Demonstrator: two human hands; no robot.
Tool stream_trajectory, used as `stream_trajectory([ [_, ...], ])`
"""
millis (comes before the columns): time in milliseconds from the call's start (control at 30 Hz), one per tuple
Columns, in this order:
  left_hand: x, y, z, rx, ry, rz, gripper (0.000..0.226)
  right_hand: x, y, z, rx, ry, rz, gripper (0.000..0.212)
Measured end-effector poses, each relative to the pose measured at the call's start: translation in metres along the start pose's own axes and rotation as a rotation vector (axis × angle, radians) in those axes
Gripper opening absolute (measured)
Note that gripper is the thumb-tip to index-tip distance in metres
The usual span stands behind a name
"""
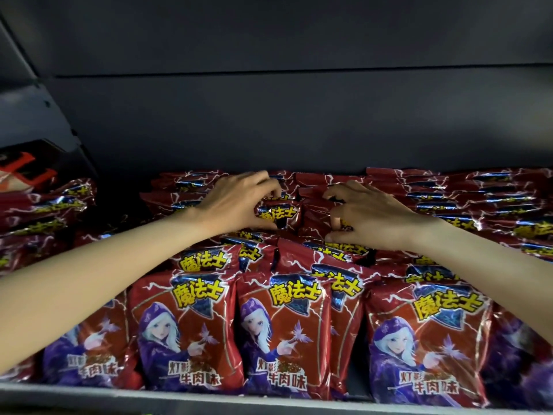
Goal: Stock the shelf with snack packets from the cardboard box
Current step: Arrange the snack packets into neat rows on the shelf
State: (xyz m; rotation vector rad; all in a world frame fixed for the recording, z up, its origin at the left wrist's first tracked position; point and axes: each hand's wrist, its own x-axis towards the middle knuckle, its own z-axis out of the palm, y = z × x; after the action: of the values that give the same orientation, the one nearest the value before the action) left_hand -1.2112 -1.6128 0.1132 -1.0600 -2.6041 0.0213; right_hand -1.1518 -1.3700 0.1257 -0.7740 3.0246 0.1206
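filling the shelf [269, 398] are rows of red snack packets [185, 333], front to back. no cardboard box is seen. a packet [276, 214] mid-row is pinched by the curled fingers of the left hand [236, 202]; a neighbouring one is gripped by the right hand [365, 217]. seating them upright is judged the step; fresh packets are needed next.
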Motion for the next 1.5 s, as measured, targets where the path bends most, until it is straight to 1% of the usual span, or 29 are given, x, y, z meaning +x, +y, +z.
stream_trajectory([
  [67,-0.002,-0.004,-0.014,-0.145,0.016,0.033,0.047,-0.002,0.000,0.000,-0.004,0.023,-0.011,0.033],
  [133,-0.007,-0.012,-0.028,-0.265,0.058,0.084,0.029,-0.005,0.000,-0.001,0.013,0.077,-0.026,0.030],
  [167,-0.010,-0.016,-0.034,-0.317,0.041,0.087,0.021,-0.008,0.000,-0.001,0.024,0.114,-0.038,0.029],
  [200,-0.014,-0.019,-0.038,-0.358,-0.004,0.082,0.016,-0.010,-0.001,-0.001,0.024,0.156,-0.050,0.029],
  [267,-0.021,-0.020,-0.039,-0.388,-0.144,0.065,0.020,-0.013,-0.001,-0.003,-0.011,0.210,-0.059,0.032],
  [300,-0.023,-0.021,-0.037,-0.395,-0.228,0.047,0.025,-0.014,-0.002,-0.004,-0.024,0.206,-0.054,0.033],
  [367,-0.026,-0.022,-0.031,-0.409,-0.354,0.011,0.031,-0.016,-0.005,-0.007,-0.034,0.134,-0.033,0.038],
  [433,-0.027,-0.021,-0.029,-0.361,-0.396,0.004,0.032,-0.016,-0.009,-0.009,-0.050,0.072,-0.025,0.044],
  [533,-0.024,-0.015,-0.028,-0.105,-0.472,0.048,0.039,-0.011,-0.016,-0.009,-0.062,0.037,-0.020,0.049],
  [600,-0.020,-0.009,-0.026,0.019,-0.494,0.070,0.041,-0.007,-0.020,-0.007,-0.060,-0.016,-0.005,0.053],
  [700,-0.020,-0.008,-0.025,0.093,-0.469,0.100,0.039,-0.006,-0.020,-0.005,0.021,-0.097,0.013,0.056],
  [800,-0.027,-0.008,-0.028,0.098,-0.386,0.125,0.039,-0.007,-0.018,-0.003,0.135,-0.165,-0.007,0.059],
  [900,-0.031,-0.004,-0.028,0.115,-0.344,0.124,0.042,-0.012,-0.024,-0.004,0.332,-0.218,-0.011,0.074],
  [933,-0.031,-0.002,-0.028,0.131,-0.346,0.126,0.044,-0.014,-0.027,-0.005,0.330,-0.238,-0.028,0.078],
  [967,-0.029,-0.001,-0.029,0.144,-0.350,0.129,0.045,-0.016,-0.029,-0.005,0.276,-0.261,-0.045,0.078],
  [1067,-0.024,0.002,-0.033,0.157,-0.345,0.133,0.045,-0.019,-0.034,-0.003,0.130,-0.267,-0.060,0.069],
  [1167,-0.024,0.001,-0.032,0.200,-0.267,0.082,0.043,-0.021,-0.034,-0.002,0.106,-0.232,-0.082,0.061],
  [1233,-0.024,0.002,-0.028,0.242,-0.235,0.048,0.041,-0.025,-0.031,-0.003,0.068,-0.236,-0.085,0.060],
  [1300,-0.023,0.006,-0.025,0.274,-0.221,0.036,0.039,-0.031,-0.029,-0.005,0.054,-0.228,-0.092,0.058],
  [1500,-0.021,0.011,-0.027,0.242,-0.229,0.056,0.040,-0.038,-0.030,0.000,0.069,-0.190,-0.101,0.058],
])
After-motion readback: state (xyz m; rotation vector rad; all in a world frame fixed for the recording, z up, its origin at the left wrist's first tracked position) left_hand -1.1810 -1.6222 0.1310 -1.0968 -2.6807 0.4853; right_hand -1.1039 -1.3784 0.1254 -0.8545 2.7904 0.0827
